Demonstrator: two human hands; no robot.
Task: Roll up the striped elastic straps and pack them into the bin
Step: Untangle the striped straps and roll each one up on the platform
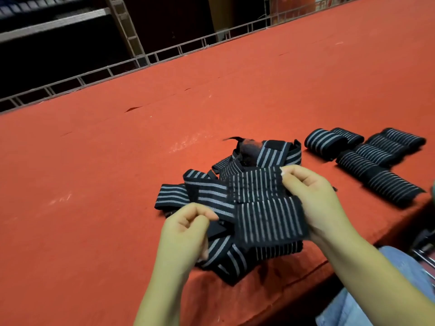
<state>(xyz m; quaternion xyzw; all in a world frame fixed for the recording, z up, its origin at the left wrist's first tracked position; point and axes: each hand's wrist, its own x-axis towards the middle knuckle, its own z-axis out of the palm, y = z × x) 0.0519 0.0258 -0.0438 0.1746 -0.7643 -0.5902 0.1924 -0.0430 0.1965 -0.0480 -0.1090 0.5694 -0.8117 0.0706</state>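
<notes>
A loose heap of black elastic straps with grey stripes [235, 184] lies near the front edge of the red table [117, 172]. My left hand [188, 229] pinches a black strap end at the heap's left side. My right hand [308, 196] grips the right edge of a partly folded striped strap [266, 212] held just above the heap. Several rolled straps [367, 156] lie side by side on the table to the right. No bin is in view.
A metal wire rail [146, 60] runs along the table's far edge, with dark shelving behind it. The table's front edge drops off just below the heap. My jeans-clad leg [367, 297] shows at the bottom right.
</notes>
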